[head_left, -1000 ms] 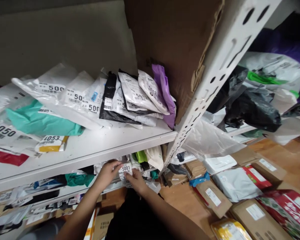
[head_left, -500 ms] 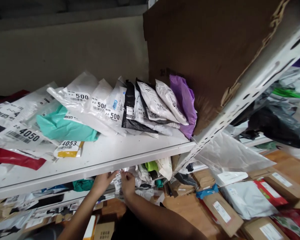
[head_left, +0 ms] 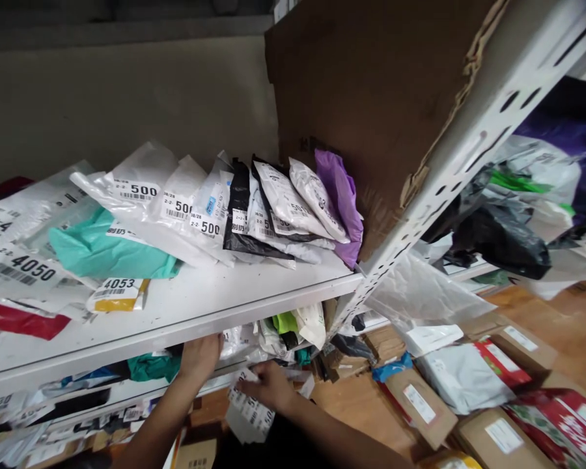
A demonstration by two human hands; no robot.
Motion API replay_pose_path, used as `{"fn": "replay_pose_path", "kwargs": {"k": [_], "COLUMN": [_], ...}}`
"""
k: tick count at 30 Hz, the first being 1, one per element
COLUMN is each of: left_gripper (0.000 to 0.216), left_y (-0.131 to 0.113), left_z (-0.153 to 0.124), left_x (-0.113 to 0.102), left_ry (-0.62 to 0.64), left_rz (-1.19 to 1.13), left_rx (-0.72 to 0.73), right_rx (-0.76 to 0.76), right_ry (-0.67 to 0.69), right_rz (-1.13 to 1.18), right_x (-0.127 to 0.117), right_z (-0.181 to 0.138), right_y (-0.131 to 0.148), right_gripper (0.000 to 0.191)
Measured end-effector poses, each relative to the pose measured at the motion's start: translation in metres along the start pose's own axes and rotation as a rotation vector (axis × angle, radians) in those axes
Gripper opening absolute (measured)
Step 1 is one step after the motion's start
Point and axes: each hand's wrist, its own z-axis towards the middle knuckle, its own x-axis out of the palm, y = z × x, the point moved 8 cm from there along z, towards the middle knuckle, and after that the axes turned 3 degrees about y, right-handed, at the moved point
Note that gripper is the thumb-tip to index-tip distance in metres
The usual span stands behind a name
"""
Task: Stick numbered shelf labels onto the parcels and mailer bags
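Hands low under shelf: right hand (head_left: 268, 385) grasping white labelled parcel (head_left: 248, 412); left hand (head_left: 200, 355) curled among parcels (head_left: 244, 339), grip unclear.

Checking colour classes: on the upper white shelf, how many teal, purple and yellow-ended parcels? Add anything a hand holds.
Teal parcel: 1
Purple parcel: 1
Yellow-ended packet: 1
White labelled parcel, held in the right hand: 1
Total: 4
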Motion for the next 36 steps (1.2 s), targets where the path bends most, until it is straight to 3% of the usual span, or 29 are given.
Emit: {"fn": "replay_pose_path", "kwargs": {"k": [2, 4, 6, 8, 13, 17, 23, 27, 30, 34, 36], "left_gripper": [0.037, 0.037, 0.040, 0.037, 0.033, 0.036, 0.016, 0.030, 0.018, 0.027, 0.021], "left_y": [-0.019, -0.046, -0.071, -0.083, -0.077, -0.079, -0.091, -0.106, -0.105, -0.099, -0.095], "left_z": [0.000, 0.002, 0.004, 0.008, 0.013, 0.000, 0.006, 0.024, 0.031, 0.023, 0.020], "left_x": [-0.007, -0.012, -0.014, -0.014, -0.014, -0.012, -0.011, -0.009, -0.002, 0.001, -0.001], "left_ry": [0.002, 0.030, 0.068, 0.087, 0.065, 0.108, 0.234, 0.338, 0.390, 0.408, 0.403], "left_rz": [-0.015, -0.061, -0.115, -0.154, -0.179, -0.137, -0.088, -0.134, -0.114, -0.085, -0.093], "left_rx": [0.075, 0.250, 0.434, 0.529, 0.560, 0.729, 0.773, 0.830, 0.824, 0.831, 0.823], "right_rx": [-0.037, -0.046, -0.017, 0.010, -0.061, -0.209, -0.229, -0.213, -0.178, -0.119, -0.102], "right_ry": [0.041, 0.067, 0.113, 0.149, 0.078, 0.000, -0.264, -0.177, -0.104, -0.151, -0.210], "right_rz": [-0.022, 0.011, 0.063, 0.084, 0.070, 0.028, 0.037, 0.116, 0.198, 0.305, 0.352], "right_x": [-0.021, -0.036, -0.043, -0.044, -0.048, -0.053, -0.069, -0.055, -0.040, -0.026, -0.018], "right_z": [-0.019, -0.033, -0.041, -0.044, -0.042, -0.034, -0.022, -0.018, -0.012, 0.005, 0.014], "right_y": [0.007, 0.008, 0.004, -0.001, -0.005, -0.003, -0.014, -0.013, -0.013, -0.021, -0.027], "right_gripper": [0.039, 0.037, 0.038, 0.041, 0.032, 0.030, 0.038, 0.041, 0.045, 0.051, 0.052]}}
